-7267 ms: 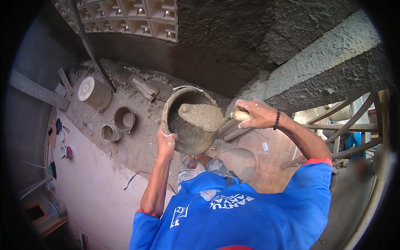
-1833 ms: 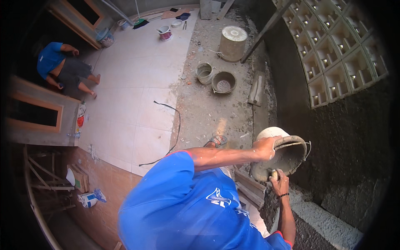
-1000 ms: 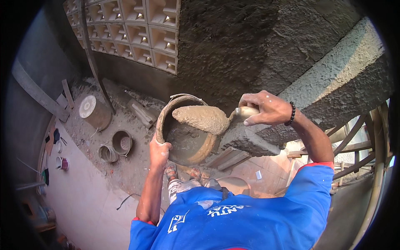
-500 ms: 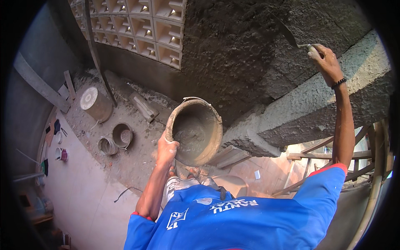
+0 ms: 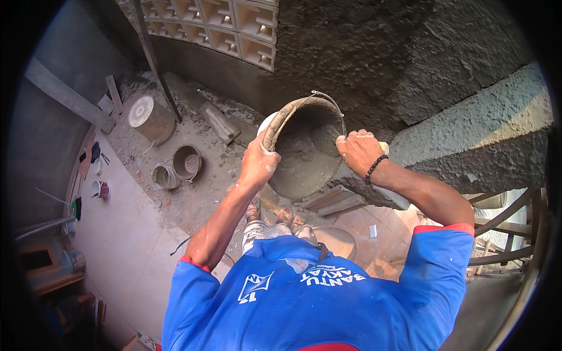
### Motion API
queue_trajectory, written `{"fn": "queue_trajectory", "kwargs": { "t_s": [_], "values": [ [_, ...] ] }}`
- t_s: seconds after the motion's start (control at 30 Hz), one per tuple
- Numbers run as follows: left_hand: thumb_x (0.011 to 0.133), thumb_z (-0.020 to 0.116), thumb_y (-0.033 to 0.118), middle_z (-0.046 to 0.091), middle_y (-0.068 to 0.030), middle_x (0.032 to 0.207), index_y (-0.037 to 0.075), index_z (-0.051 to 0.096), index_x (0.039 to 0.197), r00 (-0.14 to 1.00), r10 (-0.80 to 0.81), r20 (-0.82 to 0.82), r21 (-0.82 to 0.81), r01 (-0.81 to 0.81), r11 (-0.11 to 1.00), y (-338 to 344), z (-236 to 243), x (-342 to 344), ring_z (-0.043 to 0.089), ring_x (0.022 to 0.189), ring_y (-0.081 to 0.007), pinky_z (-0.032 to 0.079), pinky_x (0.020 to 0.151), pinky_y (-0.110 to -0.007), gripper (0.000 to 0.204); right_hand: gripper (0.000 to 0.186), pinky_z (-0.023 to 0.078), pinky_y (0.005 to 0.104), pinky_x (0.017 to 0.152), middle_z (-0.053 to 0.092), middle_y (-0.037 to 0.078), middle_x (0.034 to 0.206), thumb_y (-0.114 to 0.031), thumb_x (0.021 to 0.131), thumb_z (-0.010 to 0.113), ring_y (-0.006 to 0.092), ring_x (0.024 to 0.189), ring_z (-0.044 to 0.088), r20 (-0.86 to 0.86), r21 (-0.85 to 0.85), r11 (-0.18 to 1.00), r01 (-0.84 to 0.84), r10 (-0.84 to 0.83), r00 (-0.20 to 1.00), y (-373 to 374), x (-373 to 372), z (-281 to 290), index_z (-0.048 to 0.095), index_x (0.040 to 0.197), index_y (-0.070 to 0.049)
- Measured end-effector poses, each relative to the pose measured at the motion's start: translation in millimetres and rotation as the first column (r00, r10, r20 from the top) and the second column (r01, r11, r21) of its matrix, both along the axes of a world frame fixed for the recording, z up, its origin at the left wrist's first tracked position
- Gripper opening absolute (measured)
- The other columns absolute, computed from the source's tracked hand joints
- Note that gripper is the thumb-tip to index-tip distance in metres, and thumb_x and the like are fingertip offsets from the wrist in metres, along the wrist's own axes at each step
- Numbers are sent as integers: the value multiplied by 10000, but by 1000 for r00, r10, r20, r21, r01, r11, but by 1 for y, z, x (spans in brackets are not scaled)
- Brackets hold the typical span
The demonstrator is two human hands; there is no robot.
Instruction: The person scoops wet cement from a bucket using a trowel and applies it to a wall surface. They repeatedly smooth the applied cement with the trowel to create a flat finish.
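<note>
A mortar-crusted bucket (image 5: 275, 130) hangs in front of me, tilted, with wet grey mortar (image 5: 298, 167) inside. My left hand (image 5: 259, 161) grips its left rim, thumb over the edge. At the right rim is my right hand (image 5: 360, 153), closed round the trowel, whose pale handle end (image 5: 384, 148) shows behind the fist. The blade cannot be made out clearly; it seems to be down inside the bucket. A thin wire handle (image 5: 329, 98) arches over the bucket's far rim.
Ahead rises a rough, freshly rendered wall (image 5: 351, 64), with vent blocks (image 5: 234, 29) at its left. A concrete ledge (image 5: 468, 123) slants along the right. Below left stand a large drum-like bucket (image 5: 151, 120) and two small pails (image 5: 187, 162). Boards (image 5: 333, 200) lie beyond my feet.
My right hand has come down from the wall to the bucket with the trowel. The left hand and bucket have shifted right and up in the view.
</note>
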State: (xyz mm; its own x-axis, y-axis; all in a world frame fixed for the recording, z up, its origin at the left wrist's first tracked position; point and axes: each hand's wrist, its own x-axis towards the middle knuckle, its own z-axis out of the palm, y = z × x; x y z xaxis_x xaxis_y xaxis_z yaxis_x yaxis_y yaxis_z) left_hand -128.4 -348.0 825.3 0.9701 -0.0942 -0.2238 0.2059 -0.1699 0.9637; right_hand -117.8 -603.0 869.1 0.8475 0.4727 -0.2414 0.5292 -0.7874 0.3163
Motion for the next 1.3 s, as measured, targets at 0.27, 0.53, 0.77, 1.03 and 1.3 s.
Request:
{"fn": "queue_trajectory", "kwargs": {
  "t_s": [0.27,0.53,0.77,1.03,1.3],
  "values": [
    [705,573,-23,675,-202,1111,117,522,1373,998,-29,-50,233,40,972,-3,26,7,644,1060,-323,460,955,-387,685,402,544,486,736,677,237,839,-240,772,645,402,806,664,-363,555,777,298,-96,927,-5,-17,-74,622,1124,-47],
    [639,520,-108,584,-20,1016,-4,511,1335,999,22,-40,-152,-27,988,26,11,18,498,857,-115,422,734,-231,704,352,532,486,730,690,189,872,-264,805,640,395,816,662,-315,632,731,259,-63,947,-7,-5,-45,631,1114,-95],
    [633,505,-115,614,-51,987,-27,531,1288,994,93,-50,-238,-102,966,44,-4,23,538,829,-129,441,729,-235,661,376,521,470,743,673,183,885,-197,764,694,381,823,655,-366,607,733,307,-84,927,-10,28,63,567,1080,-38],
    [614,495,-120,618,-50,1041,-31,542,1273,981,188,-48,-135,-193,972,68,-3,15,549,880,-141,449,765,-241,667,423,509,360,664,674,137,832,-310,735,760,231,746,665,-316,670,722,171,69,946,-12,69,189,674,1031,-20],
    [621,492,-117,622,-53,1032,-17,528,1307,985,166,-46,-163,-172,972,65,-24,18,555,866,-141,451,758,-243,694,414,519,412,804,698,203,995,-328,884,631,316,900,678,379,605,786,127,-424,823,-108,169,231,664,1132,2]
  ]
}}
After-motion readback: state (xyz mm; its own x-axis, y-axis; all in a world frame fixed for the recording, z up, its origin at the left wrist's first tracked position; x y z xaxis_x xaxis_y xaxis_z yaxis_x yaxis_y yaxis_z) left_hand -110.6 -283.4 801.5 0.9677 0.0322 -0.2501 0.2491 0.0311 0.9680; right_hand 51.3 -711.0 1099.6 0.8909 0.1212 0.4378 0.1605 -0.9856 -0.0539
